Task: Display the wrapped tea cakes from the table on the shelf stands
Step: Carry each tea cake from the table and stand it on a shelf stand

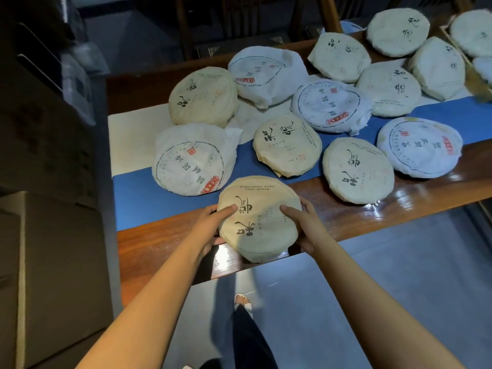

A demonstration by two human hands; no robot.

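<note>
A round tea cake wrapped in cream paper with black calligraphy (259, 217) sits at the near edge of the wooden table (159, 251). My left hand (213, 225) grips its left rim, thumb on top. My right hand (303, 225) grips its right rim the same way. Several other wrapped tea cakes lie farther back, among them a white-wrapped one (190, 159) at the left and a cream one (358, 170) at the right. No shelf or stand is in view.
A blue and cream runner (149, 193) lies under the cakes. Cardboard boxes (61, 235) stand stacked to the left of the table. Dark wooden chairs (239, 25) stand behind it. My foot (242, 300) is on the grey floor below the table edge.
</note>
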